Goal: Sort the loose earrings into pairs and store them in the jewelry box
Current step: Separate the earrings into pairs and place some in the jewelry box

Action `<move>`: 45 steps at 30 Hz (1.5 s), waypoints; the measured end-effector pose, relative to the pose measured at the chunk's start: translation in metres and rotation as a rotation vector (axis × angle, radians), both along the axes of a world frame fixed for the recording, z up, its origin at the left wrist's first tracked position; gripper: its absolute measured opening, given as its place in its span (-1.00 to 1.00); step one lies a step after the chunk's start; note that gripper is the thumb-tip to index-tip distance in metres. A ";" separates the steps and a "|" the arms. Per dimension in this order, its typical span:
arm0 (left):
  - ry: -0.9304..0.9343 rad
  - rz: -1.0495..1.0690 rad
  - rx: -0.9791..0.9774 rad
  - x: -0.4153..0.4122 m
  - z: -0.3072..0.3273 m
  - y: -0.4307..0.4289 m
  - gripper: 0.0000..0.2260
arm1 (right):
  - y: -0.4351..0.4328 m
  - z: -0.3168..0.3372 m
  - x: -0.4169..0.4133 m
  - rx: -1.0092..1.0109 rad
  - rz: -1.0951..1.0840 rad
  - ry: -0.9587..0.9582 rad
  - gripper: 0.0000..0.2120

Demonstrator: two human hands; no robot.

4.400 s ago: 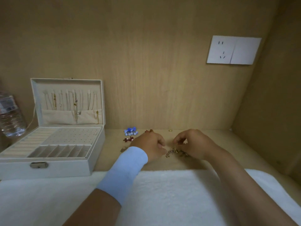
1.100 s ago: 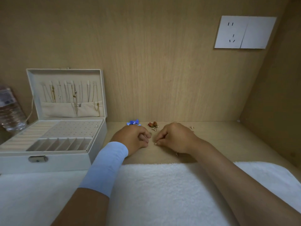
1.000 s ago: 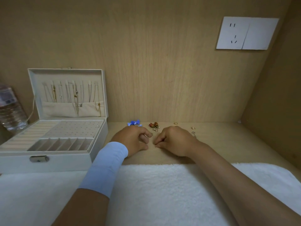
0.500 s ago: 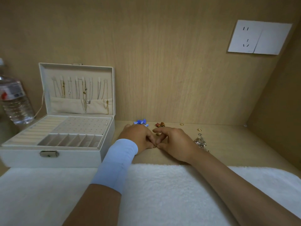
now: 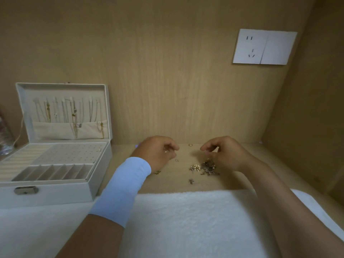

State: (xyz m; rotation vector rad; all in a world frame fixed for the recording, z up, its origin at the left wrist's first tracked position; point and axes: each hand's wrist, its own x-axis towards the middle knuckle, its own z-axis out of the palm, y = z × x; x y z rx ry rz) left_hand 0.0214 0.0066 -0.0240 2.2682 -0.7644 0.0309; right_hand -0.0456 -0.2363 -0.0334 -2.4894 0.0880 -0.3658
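If the glinting stud slipped: it would probably bounce on the bare tabletop and lodge in the pile of the white towel, where so small a piece would be hard to find
Heap of loose earrings: lay tangled just beneath the right hand; drawing one out could drag its neighbours along and scatter them
Strays: one small piece lay between the hands, another beside the left wrist, a third nearer the towel; a careless forearm could sweep any of them away
Left hand: fingers curled, thumb and forefinger pinched on the glinting stud
Right hand: fingers curled, thumb met forefinger on what appeared to be a tiny pale piece, too small to identify
Hands: apart, not touching each other
Jewelry box: stood open at the left, well apart from the heap; the carry across was judged the likeliest point for a drop
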 end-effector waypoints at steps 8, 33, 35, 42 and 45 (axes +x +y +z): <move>0.006 -0.038 0.307 -0.009 -0.009 -0.059 -0.92 | 0.011 -0.005 0.004 -0.091 0.068 0.167 -0.89; 0.043 -0.036 -0.323 0.009 -0.021 -0.047 -0.83 | 0.030 -0.008 0.012 0.681 0.062 -0.073 -0.90; 0.030 -0.012 -0.312 0.011 -0.020 -0.044 -0.84 | 0.028 -0.013 0.014 0.529 0.073 -0.068 -0.93; 0.057 0.029 -0.240 0.021 -0.020 -0.031 -0.89 | 0.021 -0.017 0.010 -0.092 0.140 0.132 -0.72; 0.061 0.029 -0.205 0.022 -0.021 -0.032 -0.91 | 0.024 -0.013 0.007 -0.185 0.141 0.167 -0.79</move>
